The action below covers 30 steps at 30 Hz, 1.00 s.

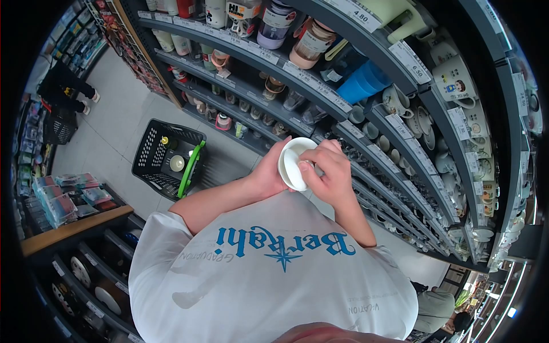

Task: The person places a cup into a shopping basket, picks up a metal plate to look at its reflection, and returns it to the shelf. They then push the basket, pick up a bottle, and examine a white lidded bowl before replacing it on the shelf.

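In front of my chest, my left hand [271,171] is closed round the side of a white bowl [284,150], whose open mouth is tilted up toward me. My right hand [329,173] reaches over the rim, fingers curled and pinching a smooth white oval piece [294,170] inside the bowl. It looks like a ceramic soup spoon, though my fingers cover part of it.
A black shopping basket [150,150] with a green handle [191,170] stands on the tiled floor, holding a small bowl [177,163] and a yellow-capped bottle [165,140]. Shelves [320,86] of cups and dishes rise ahead and right. A person [66,86] stands far left.
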### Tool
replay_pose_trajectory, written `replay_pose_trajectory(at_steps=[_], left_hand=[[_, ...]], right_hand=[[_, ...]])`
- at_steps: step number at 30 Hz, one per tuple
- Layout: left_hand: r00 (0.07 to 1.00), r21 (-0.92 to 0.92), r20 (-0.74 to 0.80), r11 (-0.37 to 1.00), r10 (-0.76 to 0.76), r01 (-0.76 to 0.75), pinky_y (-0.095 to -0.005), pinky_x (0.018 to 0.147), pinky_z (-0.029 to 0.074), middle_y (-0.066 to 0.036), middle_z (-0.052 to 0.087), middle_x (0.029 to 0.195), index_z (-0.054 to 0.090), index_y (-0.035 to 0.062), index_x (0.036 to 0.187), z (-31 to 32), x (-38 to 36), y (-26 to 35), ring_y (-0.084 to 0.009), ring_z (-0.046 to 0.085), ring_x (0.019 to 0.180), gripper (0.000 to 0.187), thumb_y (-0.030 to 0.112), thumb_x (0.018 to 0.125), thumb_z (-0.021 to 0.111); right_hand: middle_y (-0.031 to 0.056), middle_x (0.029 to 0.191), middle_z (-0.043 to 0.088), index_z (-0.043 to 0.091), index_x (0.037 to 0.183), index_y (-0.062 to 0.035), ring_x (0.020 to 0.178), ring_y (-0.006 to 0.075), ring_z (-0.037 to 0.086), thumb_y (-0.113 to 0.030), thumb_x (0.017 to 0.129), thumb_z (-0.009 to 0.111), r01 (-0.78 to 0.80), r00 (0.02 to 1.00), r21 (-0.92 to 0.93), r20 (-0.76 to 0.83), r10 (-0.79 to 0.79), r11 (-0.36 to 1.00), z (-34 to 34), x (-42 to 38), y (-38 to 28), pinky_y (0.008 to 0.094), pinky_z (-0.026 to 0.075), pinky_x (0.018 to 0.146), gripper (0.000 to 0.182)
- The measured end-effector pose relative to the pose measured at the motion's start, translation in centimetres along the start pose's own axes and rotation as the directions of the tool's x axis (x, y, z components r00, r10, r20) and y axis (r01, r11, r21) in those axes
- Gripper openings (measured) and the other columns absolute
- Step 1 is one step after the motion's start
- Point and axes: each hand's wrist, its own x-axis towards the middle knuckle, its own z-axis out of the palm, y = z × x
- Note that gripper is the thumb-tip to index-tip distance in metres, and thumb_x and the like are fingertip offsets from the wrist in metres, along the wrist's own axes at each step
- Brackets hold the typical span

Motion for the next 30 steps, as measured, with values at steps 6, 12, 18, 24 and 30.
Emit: replay_pose_trajectory(at_steps=[6,12,18,24,30], left_hand=[[1.000,0.015,-0.009,1.000,0.010,-0.010,-0.0350,0.088,0.044,-0.005,0.054,0.112,0.049,0.0102,0.119,-0.1,0.1,0.0,-0.0188,0.054,0.105,0.049,0.046,0.095,0.026],[0.970,0.005,0.244,1.000,-0.012,0.011,-0.0339,0.084,0.045,-0.005,0.055,0.109,0.050,0.0106,0.117,-1.5,0.5,0.2,-0.0173,0.055,0.102,0.050,0.048,0.094,0.027],[0.997,-0.036,-0.073,0.999,-0.004,0.001,-0.0343,0.087,0.045,-0.004,0.055,0.115,0.050,0.0136,0.120,1.5,0.1,0.0,-0.0183,0.054,0.107,0.048,0.048,0.093,0.029],[0.986,-0.142,-0.105,0.984,-0.126,0.111,-0.0370,0.091,0.043,-0.004,0.053,0.120,0.048,0.0112,0.123,1.5,0.7,-0.5,-0.0197,0.052,0.111,0.051,0.046,0.093,0.028],[0.990,0.094,-0.098,0.989,-0.106,0.115,-0.0257,0.048,0.043,-0.002,0.059,0.098,0.051,0.0139,0.115,1.6,2.2,-1.3,-0.0133,0.059,0.080,0.048,0.048,0.091,0.027]], right_hand=[[0.0046,0.067,0.057,0.061,0.078,-0.0052,0.059,0.0194,0.049,-0.009,0.072,0.065,-0.002,1.000,0.054,0.007,0.001,0.999,0.0,0.2,-0.3,0.0312,0.036,0.061,0.008],[0.0051,0.069,0.057,0.059,0.084,-0.0031,0.062,0.0167,0.050,-0.009,0.081,0.058,-0.120,0.993,0.398,0.049,0.109,0.909,-0.2,-0.4,0.4,0.0291,0.038,0.065,0.006],[0.0036,0.084,0.054,0.053,0.094,-0.0006,0.071,0.0064,0.047,-0.011,0.093,0.043,-0.247,0.906,0.738,-0.055,0.420,0.628,-1.3,-1.4,1.1,0.0214,0.038,0.063,0.015],[0.0017,0.079,0.053,0.055,0.092,-0.0004,0.069,0.0066,0.046,0.002,0.082,0.056,-0.284,0.871,0.616,-0.154,0.467,0.734,-2.0,-1.8,0.5,0.0213,0.037,0.062,0.011],[0.0013,0.063,0.056,0.061,0.076,-0.0073,0.055,0.0159,0.045,-0.009,0.061,0.076,-0.232,0.959,-0.055,-0.183,0.218,0.971,-2.8,-1.7,-0.9,0.0270,0.035,0.055,0.021]])
